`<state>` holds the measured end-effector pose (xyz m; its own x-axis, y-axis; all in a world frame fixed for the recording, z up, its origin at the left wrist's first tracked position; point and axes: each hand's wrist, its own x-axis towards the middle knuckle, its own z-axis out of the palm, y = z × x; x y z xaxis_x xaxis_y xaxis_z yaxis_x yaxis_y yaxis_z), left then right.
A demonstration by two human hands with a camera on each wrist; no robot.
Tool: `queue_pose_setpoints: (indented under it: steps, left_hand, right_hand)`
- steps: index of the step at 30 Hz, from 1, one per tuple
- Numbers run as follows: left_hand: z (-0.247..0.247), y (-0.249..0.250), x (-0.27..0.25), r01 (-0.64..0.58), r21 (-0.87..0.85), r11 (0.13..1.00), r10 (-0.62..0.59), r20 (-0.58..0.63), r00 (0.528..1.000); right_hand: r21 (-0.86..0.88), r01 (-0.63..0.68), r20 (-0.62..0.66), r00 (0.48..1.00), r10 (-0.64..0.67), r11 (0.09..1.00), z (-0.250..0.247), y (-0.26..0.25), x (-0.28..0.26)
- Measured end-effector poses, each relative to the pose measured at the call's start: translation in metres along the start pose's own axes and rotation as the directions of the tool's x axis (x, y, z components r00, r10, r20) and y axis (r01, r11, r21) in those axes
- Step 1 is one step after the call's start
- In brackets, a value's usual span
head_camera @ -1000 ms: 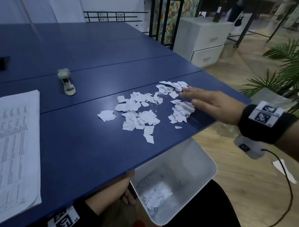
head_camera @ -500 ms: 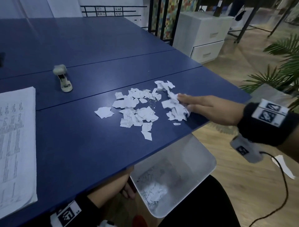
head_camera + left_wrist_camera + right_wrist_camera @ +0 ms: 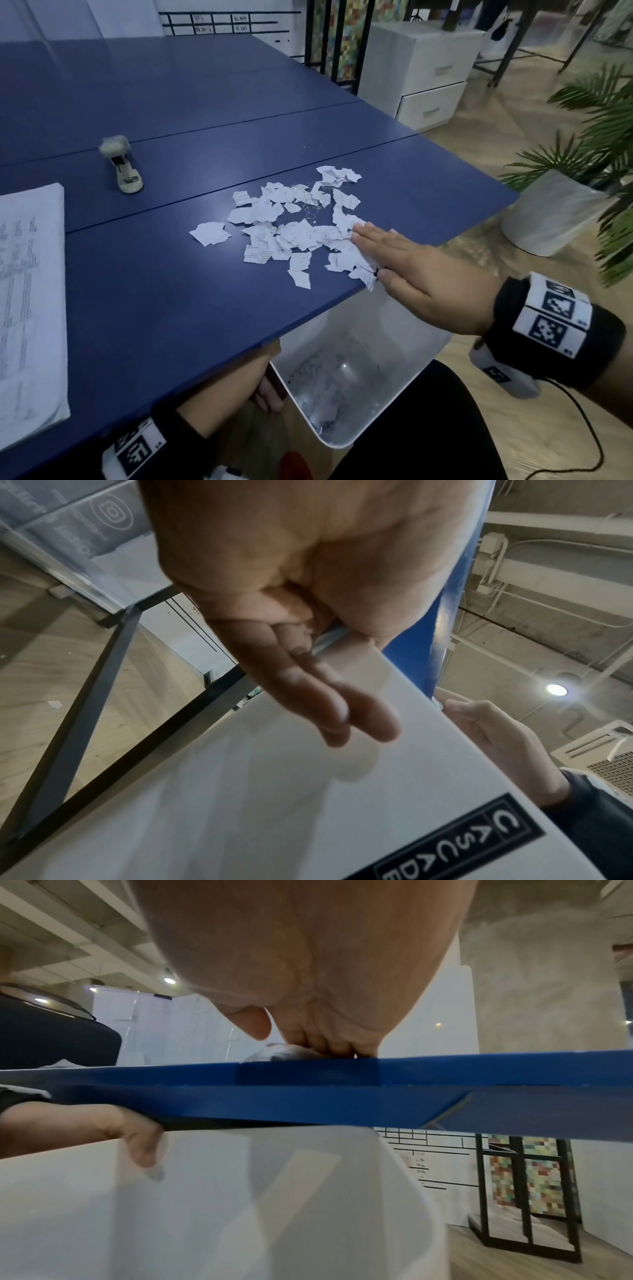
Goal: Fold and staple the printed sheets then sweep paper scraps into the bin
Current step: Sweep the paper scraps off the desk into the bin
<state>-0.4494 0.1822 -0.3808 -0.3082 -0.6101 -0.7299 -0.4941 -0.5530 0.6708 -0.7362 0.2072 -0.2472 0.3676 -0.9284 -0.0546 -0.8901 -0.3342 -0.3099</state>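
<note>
Torn white paper scraps (image 3: 294, 236) lie scattered on the blue table (image 3: 171, 308) close to its near right edge. My right hand (image 3: 373, 246) lies flat and open on the right side of the pile, fingers pressing scraps (image 3: 284, 1054) at the table's edge (image 3: 479, 1069). One scrap hangs over that edge. Below it the white bin (image 3: 394, 342) holds some scraps. Under the table my left hand (image 3: 263, 383) grips the bin's rim, with fingers (image 3: 325, 696) along its outer wall (image 3: 274, 804). A stapler (image 3: 121, 164) and the printed sheets (image 3: 30, 301) lie to the left.
A white drawer cabinet (image 3: 428, 68) and a black metal frame (image 3: 335, 41) stand beyond the table's far right corner. On the wooden floor to the right is a palm plant (image 3: 599, 144) in a white pot (image 3: 548, 212). A cable trails from my right wrist.
My right hand has slid from the pile's far right side toward the near edge, dragging scraps with it. The left hand still holds the bin under the table.
</note>
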Motion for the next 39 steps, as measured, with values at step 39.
queue_pose_setpoints:
  steps: [39]
  left_hand:
    - [0.006,0.019,-0.033,0.022,0.112,0.993,-0.025,0.03,0.999]
  right_hand:
    - [0.013,-0.024,-0.12,0.992,0.026,1.0,-0.019,0.009,0.008]
